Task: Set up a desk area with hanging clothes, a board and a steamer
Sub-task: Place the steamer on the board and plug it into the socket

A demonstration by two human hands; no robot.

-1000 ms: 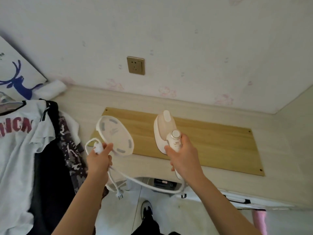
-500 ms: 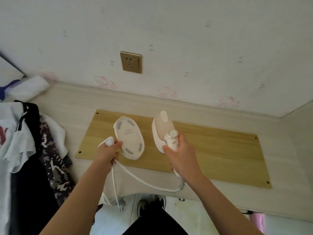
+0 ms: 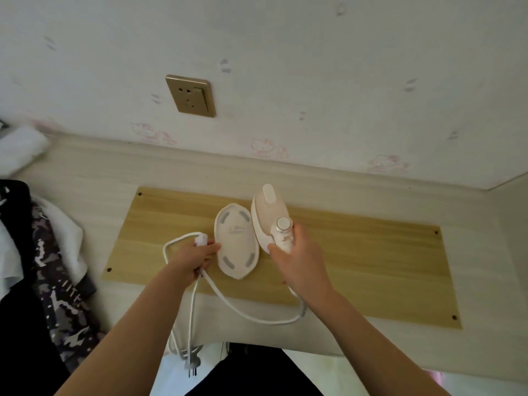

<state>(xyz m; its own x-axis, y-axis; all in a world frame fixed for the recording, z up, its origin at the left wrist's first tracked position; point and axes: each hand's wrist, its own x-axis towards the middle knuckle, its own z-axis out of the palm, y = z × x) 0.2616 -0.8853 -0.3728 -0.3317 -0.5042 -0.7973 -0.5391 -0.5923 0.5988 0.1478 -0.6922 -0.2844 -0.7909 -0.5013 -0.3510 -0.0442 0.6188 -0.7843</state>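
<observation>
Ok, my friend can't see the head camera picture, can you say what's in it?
Two hands hold a white steamer and its stand over a wooden board on a desk. The cord dangles; clothes hang left.

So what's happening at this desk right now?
A person is setting out a handheld steamer on a wooden board that lies on the desk. The right hand grips the steamer's handle, holding it over the board. The left hand holds its white cord and touches the oval base plate beside the steamer. The plug dangles below the desk edge, not in the wall socket. Clothes hang at the left.
</observation>
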